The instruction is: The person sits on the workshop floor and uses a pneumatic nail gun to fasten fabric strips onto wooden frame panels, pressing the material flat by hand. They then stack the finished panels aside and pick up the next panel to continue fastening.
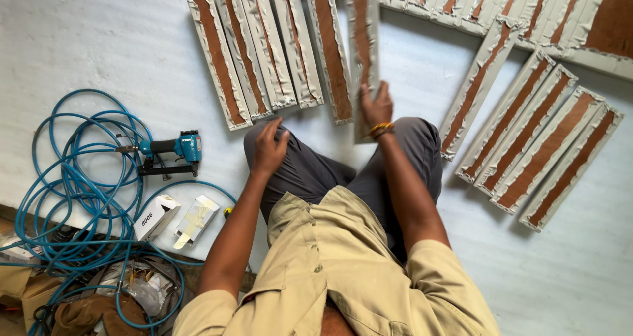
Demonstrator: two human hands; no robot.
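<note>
While the right hand (377,108) clamps its fingers round the lower edge of a long fabric-wrapped panel (364,39), standing it up on end between the knees, the left hand (269,146) rests flat on the left knee, fingers loosely together, gripping nothing. Just left of the held panel, a row of like panels (264,52) lies side by side, edges touching. Another batch (541,151) fans out to the right, well apart. Bare white floor (92,39) opens at far left, above the coiled blue air hose (72,197) and teal staple gun (175,150).
</note>
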